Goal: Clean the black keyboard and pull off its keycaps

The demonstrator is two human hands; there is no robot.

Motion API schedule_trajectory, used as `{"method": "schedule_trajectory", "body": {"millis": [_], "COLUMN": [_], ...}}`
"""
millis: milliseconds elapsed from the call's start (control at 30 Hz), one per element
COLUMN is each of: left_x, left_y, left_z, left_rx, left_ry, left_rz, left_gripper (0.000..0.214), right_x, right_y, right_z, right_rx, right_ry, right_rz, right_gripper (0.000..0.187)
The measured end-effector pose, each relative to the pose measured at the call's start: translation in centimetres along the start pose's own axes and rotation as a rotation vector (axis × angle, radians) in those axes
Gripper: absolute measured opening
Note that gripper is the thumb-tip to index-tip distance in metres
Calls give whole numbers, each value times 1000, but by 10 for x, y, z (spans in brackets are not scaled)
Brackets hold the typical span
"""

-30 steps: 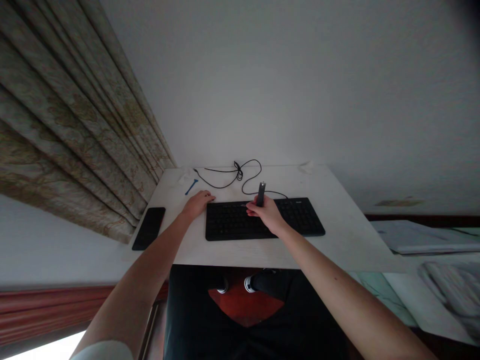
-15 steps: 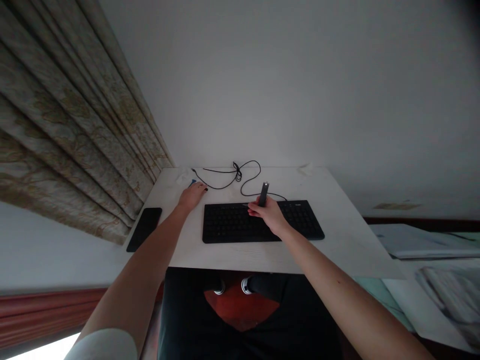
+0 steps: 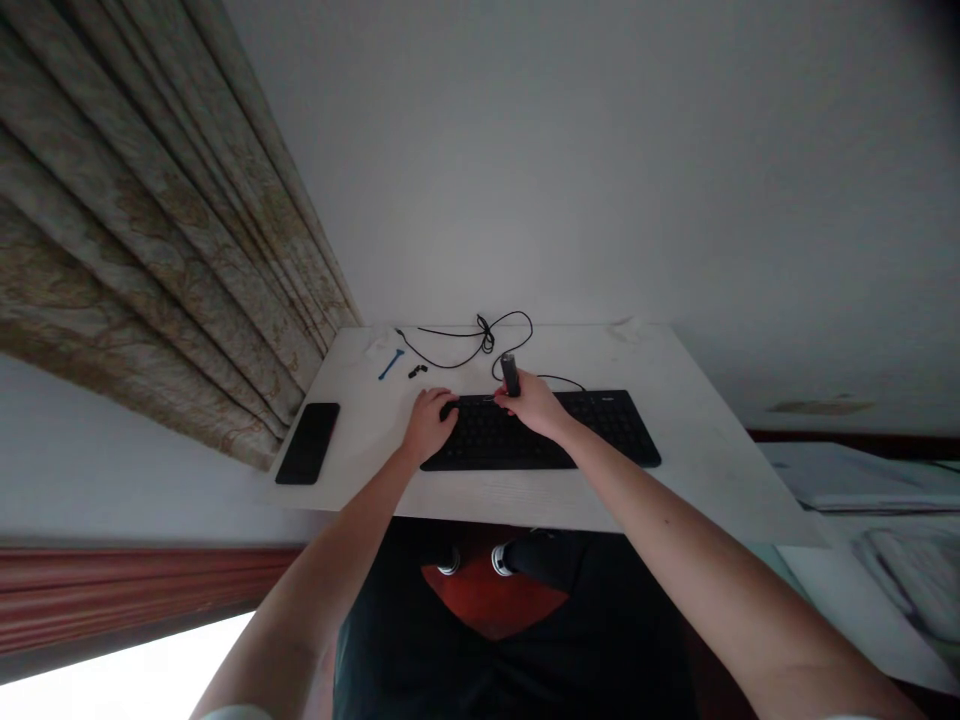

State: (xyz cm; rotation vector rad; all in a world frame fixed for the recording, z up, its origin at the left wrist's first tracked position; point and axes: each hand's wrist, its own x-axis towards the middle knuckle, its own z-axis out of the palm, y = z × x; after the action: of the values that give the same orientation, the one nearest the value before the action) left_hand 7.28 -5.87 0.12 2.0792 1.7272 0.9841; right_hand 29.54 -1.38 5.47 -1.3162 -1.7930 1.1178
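A black keyboard (image 3: 480, 452) lies on the white table in front of me. Its upper left corner is partly covered by my left hand (image 3: 430, 422), whose thumb and fingers are apart and hold nothing that I can see. My right hand (image 3: 531, 405) is closed round a dark handle with thin wire at its lower end, which looks like a keycap puller (image 3: 510, 374). The puller stands tilted over the keyboard's top row. Several small black pieces, apparently keycaps (image 3: 418, 371), lie behind my left hand, beside a thin blue tool (image 3: 391, 364).
The keyboard's black cable (image 3: 487, 335) is looped and tied near the wall. A black phone (image 3: 307, 444) lies at the table's left edge, by the patterned curtain (image 3: 225, 250). Papers (image 3: 862, 478) are stacked to the right of the white table (image 3: 720, 440).
My left hand has moved right and nearer, from the small black pieces to the keyboard's corner, uncovering them and the blue tool. My right hand still grips the puller, now angled differently. The view has shifted slightly.
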Motion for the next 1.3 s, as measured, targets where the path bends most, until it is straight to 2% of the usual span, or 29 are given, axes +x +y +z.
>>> {"method": "schedule_trajectory", "body": {"millis": [67,167,300,533,733,867,1000,1133,1233,1300], "left_x": [0,4,12,34,45,31,21,26,33,36], "left_y": [0,-3,-10,-21,-19,-13,-4,7,10,10], "left_z": [1,-2,-3,3,6,6,2,-4,-6,-7], "left_rx": [-32,-144,-236,-355,-339,-241,-109,10,-32,-83], "left_ry": [35,46,83,115,123,14,-49,-107,-175,-177], "left_rz": [-30,-40,-56,-185,-167,-79,-35,6,59,64], "left_gripper": [19,19,19,23,25,23,22,23,22,21], "right_x": [4,9,15,19,24,26,26,28,28,27], "right_y": [-7,-17,-22,-14,-7,-6,-6,-4,-3,-4], "right_z": [0,2,8,20,25,24,24,26,27,28], "right_rx": [-160,-240,-247,-232,-111,-48,-94,-107,-2,109], "right_ry": [-4,-14,-20,5,12,0,2,23,-11,-42], "right_rz": [-59,-88,-78,-61,-7,25,-27,-71,-53,-24], "right_gripper": [13,11,10,15,19,21,23,23,25,28]}}
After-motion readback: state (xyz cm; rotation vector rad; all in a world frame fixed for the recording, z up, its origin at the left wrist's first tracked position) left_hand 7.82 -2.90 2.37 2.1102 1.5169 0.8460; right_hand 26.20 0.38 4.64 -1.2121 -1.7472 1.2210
